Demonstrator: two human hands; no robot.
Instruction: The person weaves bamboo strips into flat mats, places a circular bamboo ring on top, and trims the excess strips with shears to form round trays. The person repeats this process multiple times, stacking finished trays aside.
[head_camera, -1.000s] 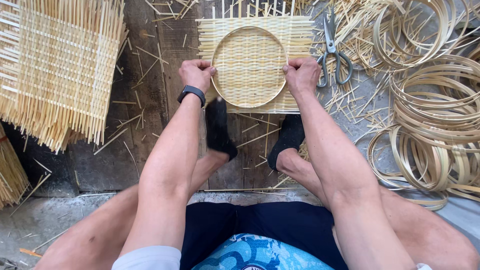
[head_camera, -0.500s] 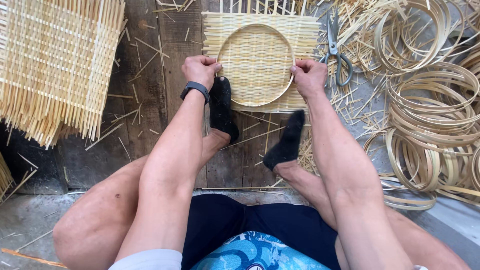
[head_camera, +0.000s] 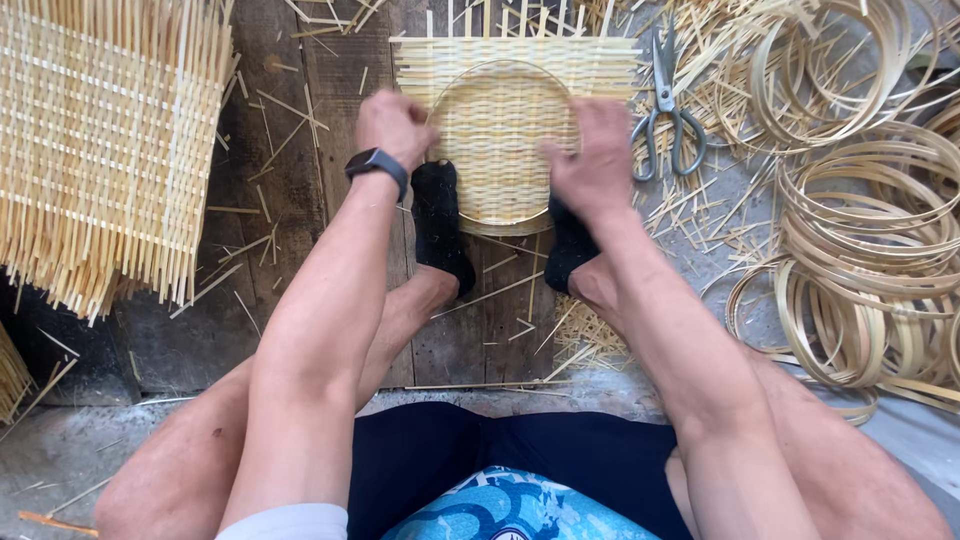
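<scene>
Both hands clench the bamboo hoop (head_camera: 500, 215) pressed onto the woven mat (head_camera: 515, 70): left hand (head_camera: 395, 125) on its left rim, right hand (head_camera: 595, 160) on its right. Black-socked feet (head_camera: 440, 225) pin its near edge; scissors (head_camera: 668, 110) lie just right.

Woven mat (head_camera: 515, 75) with hoop (head_camera: 500, 145) on it lies ahead on the plank floor (head_camera: 300, 200), left hand (head_camera: 392, 125) and right hand (head_camera: 590, 160) at the hoop's sides, scissors (head_camera: 668, 105) just right, hoop pile (head_camera: 870, 230) far right, larger mat (head_camera: 100, 140) left.
</scene>
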